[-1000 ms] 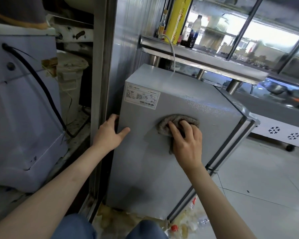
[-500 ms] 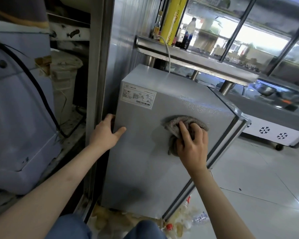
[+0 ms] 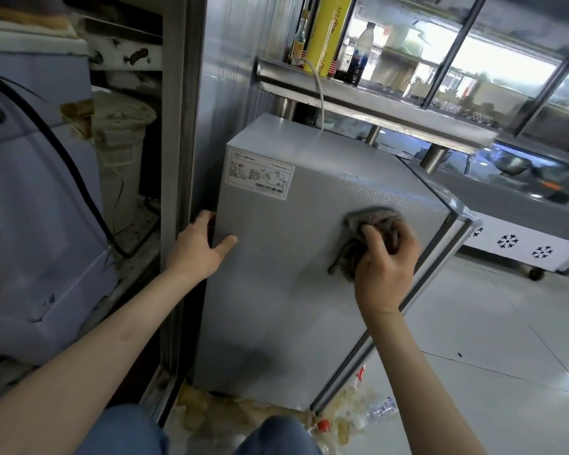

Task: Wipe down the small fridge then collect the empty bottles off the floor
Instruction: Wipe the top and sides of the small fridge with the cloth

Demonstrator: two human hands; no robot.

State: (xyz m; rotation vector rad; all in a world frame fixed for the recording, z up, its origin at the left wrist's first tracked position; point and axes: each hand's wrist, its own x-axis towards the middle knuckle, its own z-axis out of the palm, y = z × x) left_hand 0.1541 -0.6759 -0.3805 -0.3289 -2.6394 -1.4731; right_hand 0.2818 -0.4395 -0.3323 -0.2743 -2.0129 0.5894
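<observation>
Grey mini fridge (image 3: 286, 290) stands at the centre of the room's corner, side panel facing the person. Their right hand (image 3: 386, 261) is closed around a bunched grey rag (image 3: 368, 224), pressing it against the panel at about 3 o'clock, near the door edge. Their left hand (image 3: 196, 249) lies open at 9 o'clock, fingers hooked round the rear corner. Empty plastic bottles (image 3: 380, 410) lie on the tiled floor (image 3: 473, 323) at 5 o'clock, by the fridge's base.
</observation>
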